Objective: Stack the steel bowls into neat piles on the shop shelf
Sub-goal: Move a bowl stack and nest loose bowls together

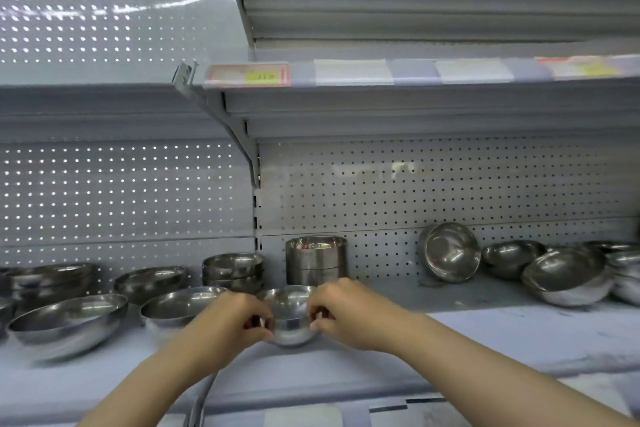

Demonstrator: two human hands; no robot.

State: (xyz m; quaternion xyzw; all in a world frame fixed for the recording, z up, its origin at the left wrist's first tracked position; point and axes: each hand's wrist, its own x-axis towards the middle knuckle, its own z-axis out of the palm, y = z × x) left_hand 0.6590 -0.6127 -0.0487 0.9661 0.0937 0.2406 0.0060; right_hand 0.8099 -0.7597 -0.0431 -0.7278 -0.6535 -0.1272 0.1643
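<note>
Now L hand (239, 317) & R hand (341, 314) grip small bowl (290, 319), mouth up.

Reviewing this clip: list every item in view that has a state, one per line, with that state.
Small bowl: upright on the shelf, gripped on both sides.
Left hand: grips the bowl's left rim.
Right hand: grips its right rim.
Straight-sided tins: stacked, upright.
Bowl pile: nested, upright.
Leaning bowl: on edge against the pegboard.
Large bowl: tilted, loose.

Head view, close, facing shelf (485, 329)
</note>
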